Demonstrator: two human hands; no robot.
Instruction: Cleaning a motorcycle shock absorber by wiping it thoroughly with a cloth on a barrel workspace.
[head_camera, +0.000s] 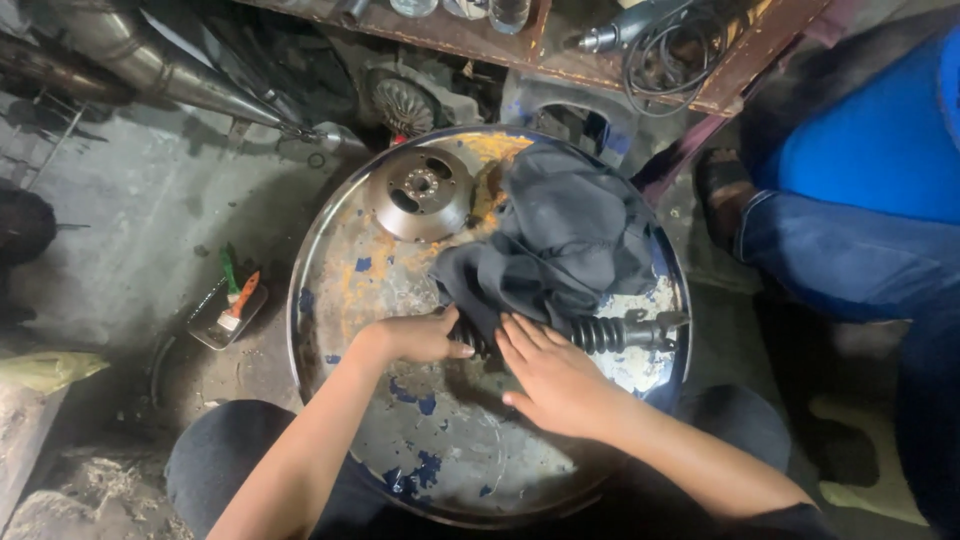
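Wiping step: our left hand (415, 338) clasps the coiled shock absorber (600, 333) on the round tray (330, 260), right hand (550, 375) flat, open on the dark cloth (565, 245); we judge rubbing along coils next.

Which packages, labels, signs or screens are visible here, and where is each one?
No screens or signs show.
Bottles: on the shelf at the top edge, clear, cut off by the frame; any labels cannot be seen.
Small tray: on the floor left of the round pan, rectangular, dark, holding a brush with an orange handle.
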